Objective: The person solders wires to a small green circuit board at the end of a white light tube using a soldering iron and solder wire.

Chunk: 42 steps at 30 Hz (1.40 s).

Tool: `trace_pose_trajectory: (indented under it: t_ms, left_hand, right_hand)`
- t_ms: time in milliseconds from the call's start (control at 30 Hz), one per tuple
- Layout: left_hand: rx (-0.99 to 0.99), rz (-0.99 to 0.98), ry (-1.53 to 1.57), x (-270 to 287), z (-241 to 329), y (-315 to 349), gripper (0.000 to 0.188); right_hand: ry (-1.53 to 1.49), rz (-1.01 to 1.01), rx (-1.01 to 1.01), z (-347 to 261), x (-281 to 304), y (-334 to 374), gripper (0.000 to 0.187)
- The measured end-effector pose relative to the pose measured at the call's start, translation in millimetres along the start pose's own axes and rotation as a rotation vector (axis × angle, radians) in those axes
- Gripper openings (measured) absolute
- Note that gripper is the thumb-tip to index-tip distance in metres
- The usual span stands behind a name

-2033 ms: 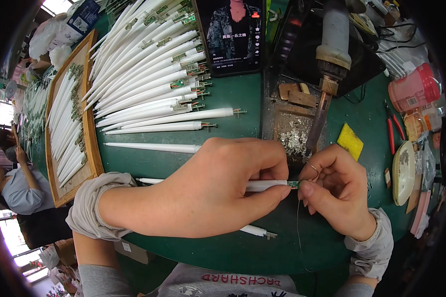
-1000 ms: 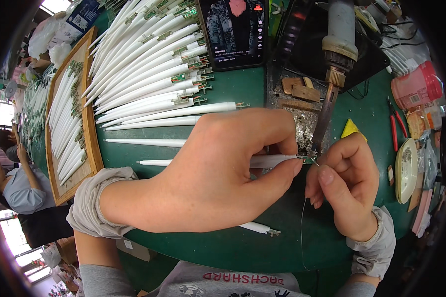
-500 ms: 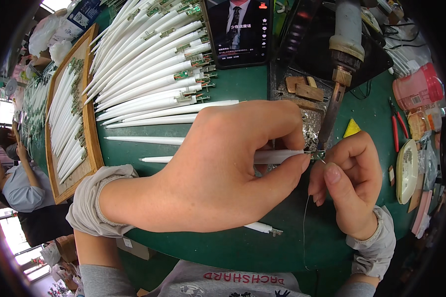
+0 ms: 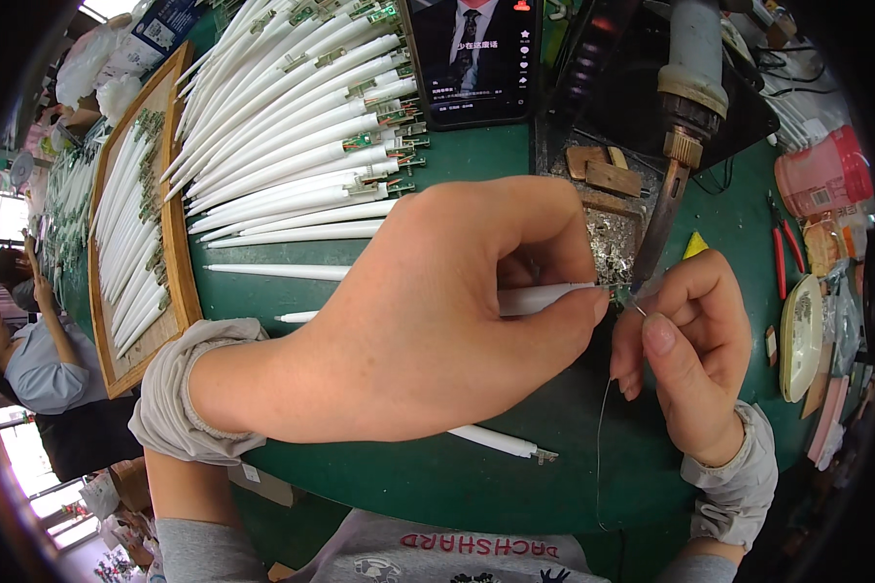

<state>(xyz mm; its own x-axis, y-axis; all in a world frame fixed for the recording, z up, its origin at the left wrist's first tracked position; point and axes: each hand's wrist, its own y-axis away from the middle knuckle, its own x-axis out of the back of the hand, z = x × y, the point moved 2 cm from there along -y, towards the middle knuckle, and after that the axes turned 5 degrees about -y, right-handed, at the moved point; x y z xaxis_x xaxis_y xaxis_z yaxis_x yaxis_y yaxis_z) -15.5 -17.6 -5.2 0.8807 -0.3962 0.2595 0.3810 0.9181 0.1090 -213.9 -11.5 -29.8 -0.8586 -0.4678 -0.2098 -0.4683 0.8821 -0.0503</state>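
Observation:
My left hand (image 4: pixel 437 321) pinches a white tapered stick (image 4: pixel 540 299), its small green circuit board (image 4: pixel 620 291) pointing right. Just above that board stands the dark tip of a soldering iron (image 4: pixel 659 228), fixed upright with its shaft slanting down; whether they touch I cannot tell. Between thumb and fingers my right hand (image 4: pixel 695 355) grips a thin solder wire (image 4: pixel 603 428), whose short end reaches to the board while the rest hangs down toward the table edge. Another white stick with a board (image 4: pixel 501 442) lies below my left hand.
Rows of white sticks (image 4: pixel 301 126) fan out at the left, beside a wooden tray (image 4: pixel 187 282) of more sticks. A phone (image 4: pixel 472 107) stands behind. Right of the iron are red pliers (image 4: pixel 780 257), a pink jar (image 4: pixel 824 173) and a pale dish (image 4: pixel 800 340). A person (image 4: pixel 44 364) sits far left.
My left hand has shifted slightly up with the stick, uncovering more of the stick below it. The right hand stays close to the board with the wire.

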Motion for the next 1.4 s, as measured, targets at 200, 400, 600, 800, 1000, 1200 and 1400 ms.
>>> trace_pose_trajectory:
  t_ms: [200, 400, 600, 800, 1000, 1200, 1400]
  left_hand:
    - [0.001, -0.014, 0.069, -1, -2, -2, 0.009]
    - [0.062, -0.028, 0.137, 2, -2, -3, 0.01]
    - [0.136, -0.032, 0.127, 5, -3, -2, 0.01]
    - [0.147, -0.031, 0.069, 1, -3, 0, 0.01]
    - [0.101, -0.025, -0.003, -1, -2, 1, 0.011]
    - [-0.249, -0.013, -0.445, -20, -13, 15, 0.017]
    - [-0.443, -0.084, -0.806, -30, -19, 28, 0.027]
  right_hand:
    - [-0.012, -0.015, 0.001, 2, 1, -1, 0.017]
    - [-0.015, -0.019, -0.013, 4, -1, -2, 0.017]
    - [-0.006, -0.018, 0.012, 6, 2, -1, 0.018]
    - [0.02, -0.031, -0.004, 7, 5, -3, 0.017]
    - [-0.001, -0.033, 0.022, 7, 5, -3, 0.013]
    - [0.003, -0.026, -0.01, 6, 5, -3, 0.013]
    - [0.02, -0.016, -0.033, 6, 4, -2, 0.012]
